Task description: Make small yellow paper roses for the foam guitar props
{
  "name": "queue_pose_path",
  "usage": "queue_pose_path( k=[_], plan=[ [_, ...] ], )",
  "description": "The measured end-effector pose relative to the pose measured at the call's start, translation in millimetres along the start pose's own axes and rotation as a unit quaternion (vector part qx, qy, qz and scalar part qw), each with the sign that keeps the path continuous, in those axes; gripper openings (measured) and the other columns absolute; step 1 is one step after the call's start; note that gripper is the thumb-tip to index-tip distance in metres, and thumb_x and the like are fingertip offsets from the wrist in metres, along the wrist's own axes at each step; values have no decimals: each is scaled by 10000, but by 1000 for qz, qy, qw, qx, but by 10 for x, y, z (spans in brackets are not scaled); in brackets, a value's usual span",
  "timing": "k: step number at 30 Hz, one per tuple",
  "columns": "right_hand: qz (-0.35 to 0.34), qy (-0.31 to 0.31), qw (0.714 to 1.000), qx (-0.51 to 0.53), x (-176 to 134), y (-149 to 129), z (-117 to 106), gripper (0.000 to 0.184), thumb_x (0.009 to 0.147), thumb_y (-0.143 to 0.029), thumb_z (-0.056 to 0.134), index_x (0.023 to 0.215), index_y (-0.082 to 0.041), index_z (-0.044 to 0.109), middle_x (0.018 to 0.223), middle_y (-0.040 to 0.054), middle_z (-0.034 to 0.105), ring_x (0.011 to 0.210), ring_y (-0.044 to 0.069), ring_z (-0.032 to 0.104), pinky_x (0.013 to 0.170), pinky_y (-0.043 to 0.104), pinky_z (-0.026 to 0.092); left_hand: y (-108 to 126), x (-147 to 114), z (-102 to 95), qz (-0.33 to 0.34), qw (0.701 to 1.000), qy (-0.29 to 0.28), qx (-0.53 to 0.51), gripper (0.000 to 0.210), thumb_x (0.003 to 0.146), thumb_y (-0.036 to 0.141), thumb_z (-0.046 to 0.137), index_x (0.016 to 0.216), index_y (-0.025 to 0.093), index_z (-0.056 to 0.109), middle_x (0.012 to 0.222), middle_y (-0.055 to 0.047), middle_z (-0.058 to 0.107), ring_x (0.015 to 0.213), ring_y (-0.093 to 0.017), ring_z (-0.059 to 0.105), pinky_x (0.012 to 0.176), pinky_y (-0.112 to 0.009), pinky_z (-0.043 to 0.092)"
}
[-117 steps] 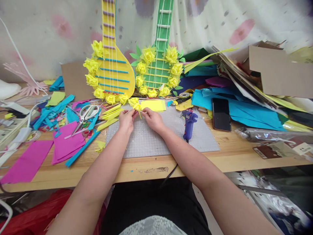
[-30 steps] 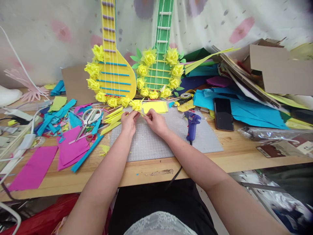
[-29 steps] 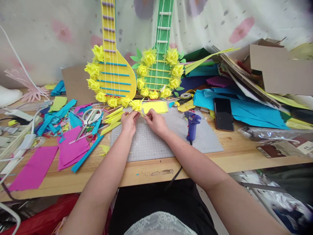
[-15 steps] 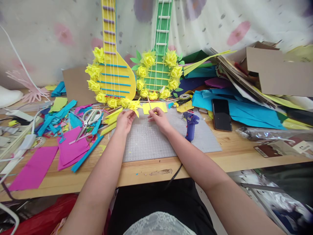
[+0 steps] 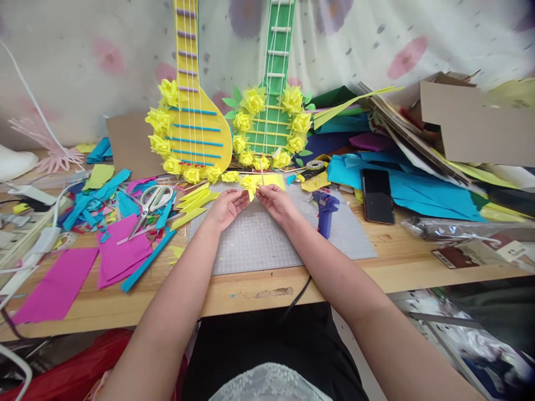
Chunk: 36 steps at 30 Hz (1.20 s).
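A yellow paper flower point(image 5: 249, 182) is between my two hands, above the grey cutting mat point(image 5: 251, 250). The fingertips of my left hand point(image 5: 229, 208) are at its left side, thumb and forefinger at the petals, the other fingers loosely curled. My right hand point(image 5: 275, 203) is closed in a pinch on a thin, pale stick point(image 5: 262, 172) that points upward, its fingertips close against the flower's right side. A yellow paper sheet point(image 5: 273, 180) lies on the mat behind my right hand. Another yellow flower point(image 5: 230, 176) lies beyond my left hand.
A yellow paper guitar point(image 5: 200, 133) and a green one point(image 5: 270, 120), both trimmed with flowers, stand behind. A purple glue gun point(image 5: 325, 211) and a phone point(image 5: 378, 196) are on the right. Scissors point(image 5: 150, 203), yellow strips point(image 5: 194, 201) and magenta paper point(image 5: 58, 284) lie left.
My left hand has moved right with the flower, bringing it against my right hand. The flower lying behind, hidden before, now shows apart from it. The right hand has barely shifted, still pinching the stick.
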State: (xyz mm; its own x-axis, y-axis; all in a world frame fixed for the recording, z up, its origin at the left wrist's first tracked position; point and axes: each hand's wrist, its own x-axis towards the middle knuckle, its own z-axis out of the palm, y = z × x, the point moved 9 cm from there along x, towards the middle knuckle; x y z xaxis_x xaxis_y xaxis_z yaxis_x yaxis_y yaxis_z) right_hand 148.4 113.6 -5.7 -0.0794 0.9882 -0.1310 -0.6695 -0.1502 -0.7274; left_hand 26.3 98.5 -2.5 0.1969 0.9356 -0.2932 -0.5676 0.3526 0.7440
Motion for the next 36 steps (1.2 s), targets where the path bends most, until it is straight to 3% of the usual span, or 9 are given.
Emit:
queue_pose_path(
  k=[6,13,24,36],
  plan=[
    [-9,27,999,21,24,-34,-78,274,511,-167,771,539,-193,500,584,-55,601,622,76,582,681,221,496,-277,-99,222,-109,992,-71,5,175,816,147,454,825,70,611,874,-138,676,847,-170,649,818,-277,503],
    [-58,37,996,-49,1,-89,-95,307,513,-211,765,573,-193,465,586,-64,581,612,73,576,719,253,488,-209,-57,92,-95,995,-41,5,134,804,142,502,835,81,618,863,-131,679,888,-177,643,815,-264,510],
    [-82,43,994,-59,-24,-126,-82,311,470,-210,769,555,-191,470,614,-56,605,624,77,572,736,274,489,-193,-4,27,-62,997,-40,37,99,750,92,562,818,94,635,892,-91,676,937,-174,625,877,-286,485],
    [-103,37,988,-111,-43,-164,-42,353,451,-259,777,574,-188,453,685,-46,590,636,75,557,719,280,503,-158,-41,-7,-102,995,0,-23,74,766,127,552,816,104,602,755,-60,650,732,-123,639,654,-210,532]
  ],
)
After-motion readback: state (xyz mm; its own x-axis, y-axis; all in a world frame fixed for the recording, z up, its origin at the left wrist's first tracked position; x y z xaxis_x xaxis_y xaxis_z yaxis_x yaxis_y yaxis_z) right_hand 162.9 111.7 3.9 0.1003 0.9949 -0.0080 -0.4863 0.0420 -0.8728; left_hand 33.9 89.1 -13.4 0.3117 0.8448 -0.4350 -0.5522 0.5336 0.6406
